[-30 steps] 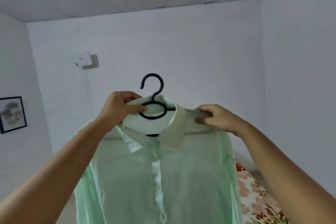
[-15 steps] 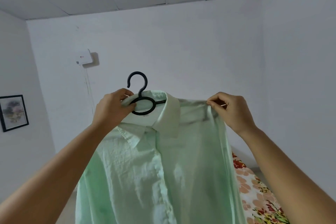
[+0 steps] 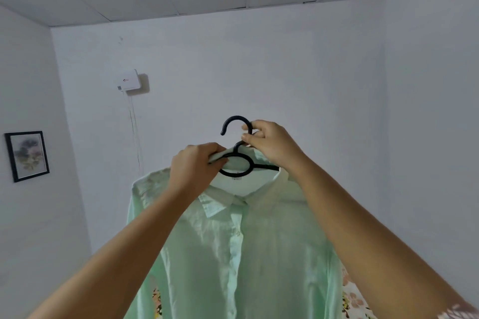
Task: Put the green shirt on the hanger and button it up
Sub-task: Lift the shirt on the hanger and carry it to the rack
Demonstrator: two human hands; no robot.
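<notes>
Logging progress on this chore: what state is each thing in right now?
shirt: draped on the hanger, front lying closed.
hanger: held up in the air, inside the collar.
left hand: grips the hanger's ring.
right hand: pinches the hanger's hook.
picture: hanging on the wall.

Both arms reach up, left hand [image 3: 193, 166] and right hand [image 3: 272, 145] close together, fingers [image 3: 256, 125] curled in grips.

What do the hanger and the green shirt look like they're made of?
Hanger: probably moulded plastic, black and smooth with a slight sheen. The thick round hook and ring look like one piece.
Green shirt: thin woven cloth, perhaps cotton or linen, matte. It shows fine creases and hangs softly.
</notes>
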